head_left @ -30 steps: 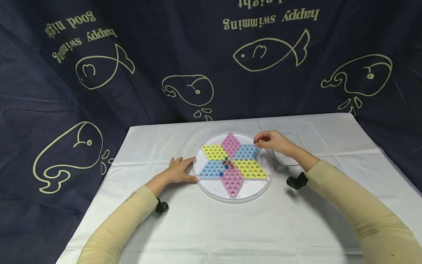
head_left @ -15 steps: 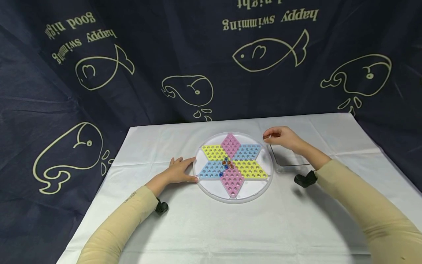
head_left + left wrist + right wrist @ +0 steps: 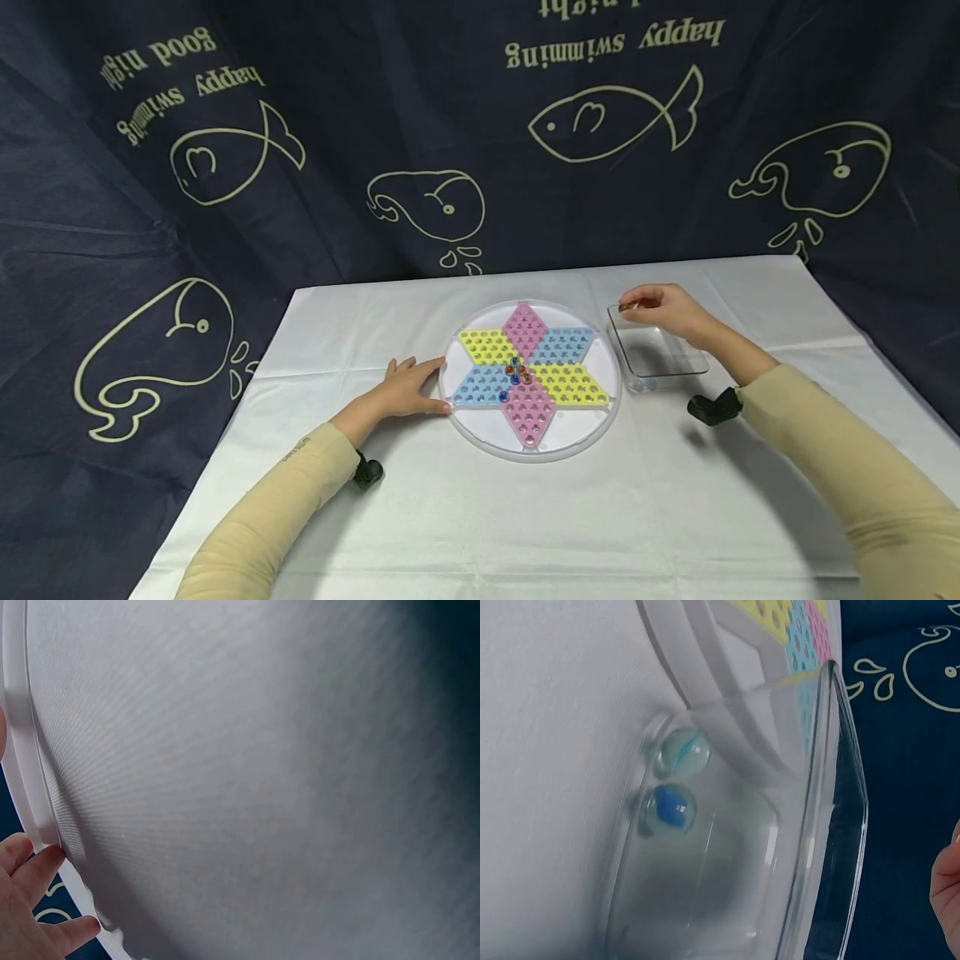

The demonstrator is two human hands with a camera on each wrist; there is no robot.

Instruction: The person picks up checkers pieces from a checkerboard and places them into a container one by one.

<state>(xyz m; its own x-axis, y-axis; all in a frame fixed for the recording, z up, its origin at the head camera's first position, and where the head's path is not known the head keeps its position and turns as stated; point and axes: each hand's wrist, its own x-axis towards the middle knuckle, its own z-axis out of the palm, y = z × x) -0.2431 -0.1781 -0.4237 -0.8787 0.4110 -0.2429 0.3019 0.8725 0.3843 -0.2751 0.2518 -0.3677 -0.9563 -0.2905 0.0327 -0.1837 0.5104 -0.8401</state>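
My right hand (image 3: 669, 311) pinches a small reddish-brown marble (image 3: 623, 307) between thumb and fingertips, above the far left corner of a clear plastic box (image 3: 654, 352). Inside that box, the right wrist view shows a clear marble with a light-blue streak (image 3: 682, 752) and a blue-swirled marble (image 3: 670, 808). Left of the box lies a round white Chinese checkers board (image 3: 585, 423) with a pink, yellow and blue star. Several blue and red-brown marbles (image 3: 521, 371) sit near its centre. My left hand (image 3: 405, 390), fingers spread, touches the board's left rim.
A white cloth (image 3: 480, 517) covers the table beneath everything. Behind the table hangs a dark blue curtain (image 3: 420, 92) with fish and whale drawings. The box stands close beside the board's right edge.
My right hand has moved right with the marble, from the board's upper right edge to over the clear box. My left hand has stayed in place.
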